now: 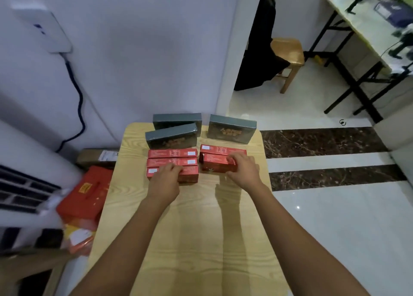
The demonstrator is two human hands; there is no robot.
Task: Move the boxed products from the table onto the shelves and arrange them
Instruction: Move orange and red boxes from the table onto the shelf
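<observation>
Reaching over the counter (201, 228), the left hand (164, 177) grips the left red box (190, 173), the right hand (244, 169) the right red box (214, 164), each its row's farthest from the grey boxes (172, 137).

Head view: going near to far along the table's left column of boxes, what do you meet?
Left hand holding the nearest red box → middle red box → far red box → front grey box → rear grey box.
</observation>
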